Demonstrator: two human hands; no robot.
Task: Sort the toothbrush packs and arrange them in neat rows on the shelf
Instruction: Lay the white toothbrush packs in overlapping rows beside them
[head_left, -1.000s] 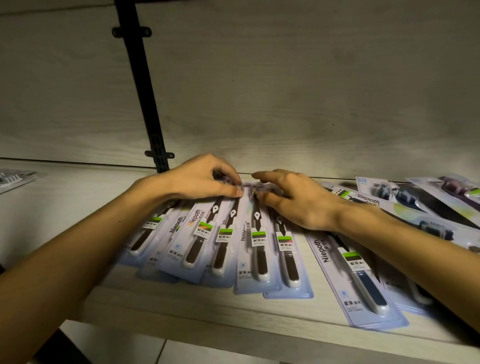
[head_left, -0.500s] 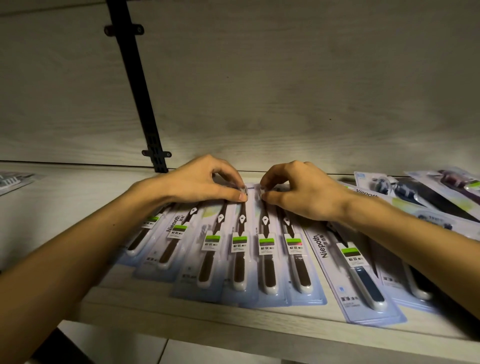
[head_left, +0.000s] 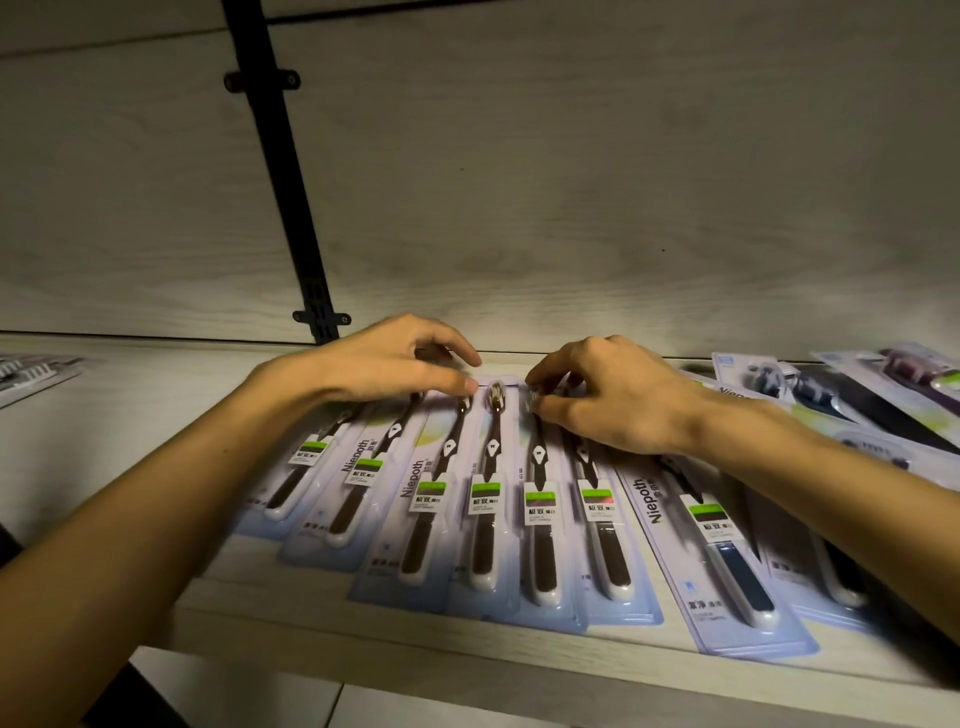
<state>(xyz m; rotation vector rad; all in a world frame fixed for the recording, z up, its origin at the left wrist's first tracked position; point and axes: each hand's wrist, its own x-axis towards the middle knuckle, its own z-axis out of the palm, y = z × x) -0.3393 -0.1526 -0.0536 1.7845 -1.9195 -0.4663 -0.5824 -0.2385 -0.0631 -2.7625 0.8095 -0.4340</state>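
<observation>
Several pale blue toothbrush packs (head_left: 483, 525) with dark brushes lie overlapped in a row on the light wooden shelf (head_left: 156, 415). My left hand (head_left: 384, 364) rests on the far ends of the left packs, fingertips pressing down on them. My right hand (head_left: 613, 400) pinches the top edge of a pack (head_left: 540, 519) just right of centre. Between the two hands one brush head shows uncovered. A longer pack with a blue brush (head_left: 727, 561) lies under my right forearm.
More packs with dark brushes (head_left: 852, 395) lie askew at the far right. Another pack (head_left: 31, 369) sits at the far left edge. A black shelf bracket rail (head_left: 280, 182) runs up the back wall. The shelf's front edge (head_left: 467, 665) is close below the packs.
The fanned packs have been drawn toward the front edge and straightened into a more parallel row. My hands have moved slightly apart, uncovering one brush head between them.
</observation>
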